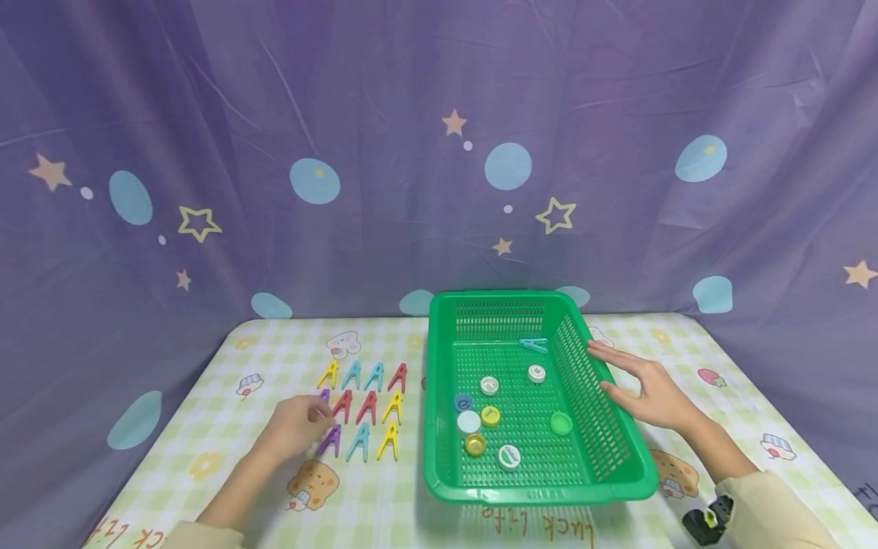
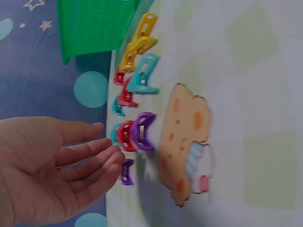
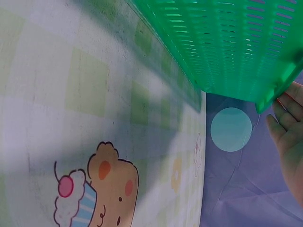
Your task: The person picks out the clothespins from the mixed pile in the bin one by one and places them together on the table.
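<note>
Rows of small plastic clothespins in yellow, blue, red and purple lie on the table left of the basket. My left hand (image 1: 291, 427) hovers at the left end of these rows, beside a purple clothespin (image 1: 331, 441) and another partly hidden behind its fingers. In the left wrist view the fingers are loosely bent, with nothing between them and the thumb. My right hand (image 1: 648, 393) rests its straight fingers against the right rim of the green basket (image 1: 538, 494). Inside it lie a blue clothespin (image 1: 533, 345) and several bottle caps, among them a yellow cap (image 1: 490, 415).
A checked tablecloth (image 1: 384, 511) with printed cartoons covers the table. Behind the far edge hangs a purple curtain (image 1: 411, 76) with stars and blue spots. A black device (image 1: 709, 521) is strapped at the right wrist.
</note>
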Motion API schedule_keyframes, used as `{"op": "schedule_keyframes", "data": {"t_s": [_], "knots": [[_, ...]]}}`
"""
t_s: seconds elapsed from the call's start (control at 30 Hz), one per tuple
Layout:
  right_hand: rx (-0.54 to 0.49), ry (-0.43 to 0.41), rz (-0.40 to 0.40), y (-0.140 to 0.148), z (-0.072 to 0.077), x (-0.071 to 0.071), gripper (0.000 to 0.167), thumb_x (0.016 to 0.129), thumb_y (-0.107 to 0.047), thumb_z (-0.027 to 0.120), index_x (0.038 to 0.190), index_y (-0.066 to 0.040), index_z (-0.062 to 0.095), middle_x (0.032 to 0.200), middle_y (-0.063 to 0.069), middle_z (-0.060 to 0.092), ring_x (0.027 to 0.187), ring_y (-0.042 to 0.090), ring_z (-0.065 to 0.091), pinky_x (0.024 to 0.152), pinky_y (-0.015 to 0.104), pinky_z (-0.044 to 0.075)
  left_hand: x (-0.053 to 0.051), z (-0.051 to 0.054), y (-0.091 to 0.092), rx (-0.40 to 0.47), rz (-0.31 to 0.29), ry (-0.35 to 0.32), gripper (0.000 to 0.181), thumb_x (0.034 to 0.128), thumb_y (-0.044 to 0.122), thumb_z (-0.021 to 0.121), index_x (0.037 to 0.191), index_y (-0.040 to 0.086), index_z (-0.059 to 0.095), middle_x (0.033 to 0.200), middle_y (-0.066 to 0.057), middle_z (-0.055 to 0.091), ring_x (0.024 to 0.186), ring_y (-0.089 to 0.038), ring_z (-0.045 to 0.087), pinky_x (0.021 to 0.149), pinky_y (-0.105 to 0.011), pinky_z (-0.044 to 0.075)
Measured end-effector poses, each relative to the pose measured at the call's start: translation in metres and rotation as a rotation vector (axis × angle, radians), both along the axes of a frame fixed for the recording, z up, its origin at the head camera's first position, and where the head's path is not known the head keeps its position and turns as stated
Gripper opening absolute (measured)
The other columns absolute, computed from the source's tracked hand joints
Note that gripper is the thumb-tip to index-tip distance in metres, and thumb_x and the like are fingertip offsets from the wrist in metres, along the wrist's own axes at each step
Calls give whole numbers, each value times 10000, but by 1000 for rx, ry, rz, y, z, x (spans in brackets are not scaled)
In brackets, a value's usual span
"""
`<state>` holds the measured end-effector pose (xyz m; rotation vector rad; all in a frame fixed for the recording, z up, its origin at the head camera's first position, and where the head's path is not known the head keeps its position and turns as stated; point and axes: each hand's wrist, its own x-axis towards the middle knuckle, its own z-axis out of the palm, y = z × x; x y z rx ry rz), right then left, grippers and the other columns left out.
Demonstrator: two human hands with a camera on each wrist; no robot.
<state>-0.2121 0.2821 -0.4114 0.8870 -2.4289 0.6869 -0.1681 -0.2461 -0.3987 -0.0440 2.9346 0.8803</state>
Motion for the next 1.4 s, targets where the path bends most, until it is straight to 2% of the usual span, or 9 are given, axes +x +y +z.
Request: {"op": "schedule_keyframes", "data": {"t_s": [0.17, 0.3, 0.53, 0.7, 0.9, 1.13, 1.27, 1.4], "knots": [[-4, -15, -1, 0, 0, 1, 537, 826, -88, 696, 1345, -93, 557, 1384, 100, 576, 1345, -82, 367, 1026, 2, 266, -3, 8, -2, 30, -32, 51, 173, 889, 149, 635, 995, 19, 681, 882, -79, 699, 794, -191, 638, 689, -360, 550], [-4, -18, 3, 0, 0, 1, 541, 828, -84, 693, 1350, -90, 551, 1392, 103, 568, 1356, -87, 355, 1027, -5, 254, -9, 17, 3, 41, -63, 102, 186, 891, 166, 640, 993, 17, 684, 920, -97, 720, 867, -236, 667, 760, -399, 565], [0, -26, 0, 0, -1, 0, 545, 830, -95, 696, 1355, -109, 550, 1393, 91, 569, 1347, -62, 376, 1025, 11, 276, -18, 33, 25, 48, -113, 107, 216, 905, 184, 633, 1032, 12, 667, 937, -100, 717, 869, -225, 668, 751, -376, 570], [-2, -15, 6, -1, 0, 1, 541, 829, -92, 696, 1351, -107, 554, 1393, 86, 570, 1349, -49, 391, 1026, 3, 271, -28, 42, 45, 85, -171, 120, 259, 917, 182, 623, 1092, -7, 643, 1008, -129, 710, 945, -270, 666, 819, -405, 571], [-11, -12, 12, -1, 1, 1, 542, 824, -93, 700, 1347, -114, 559, 1388, 82, 575, 1343, -49, 397, 1026, -5, 259, -46, 60, 73, 124, -225, 149, 282, 934, 212, 609, 1131, 12, 634, 1071, -144, 698, 1025, -295, 648, 874, -423, 557], [1, -8, -1, 1, -1, 0, 546, 824, -91, 700, 1350, -106, 555, 1394, 83, 570, 1351, -76, 369, 1023, 3, 270, -70, 84, 114, 135, -290, 147, 315, 940, 231, 605, 1169, 17, 630, 1111, -140, 685, 1064, -280, 628, 890, -402, 548], [5, -1, -3, 1, -1, 0, 550, 818, -87, 704, 1348, -100, 556, 1395, 81, 569, 1353, -74, 369, 1025, 1, 263, -86, 91, 140, 107, -339, 127, 313, 938, 244, 610, 1158, 24, 644, 1123, -129, 686, 1074, -266, 626, 910, -385, 544], [8, 1, 1, -1, 1, 0, 556, 818, -89, 704, 1353, -107, 552, 1394, 84, 570, 1354, -66, 376, 1025, 6, 271, -100, 93, 166, 55, -394, 101, 316, 939, 253, 614, 1158, 27, 647, 1155, -123, 680, 1098, -261, 627, 935, -373, 539]]}}
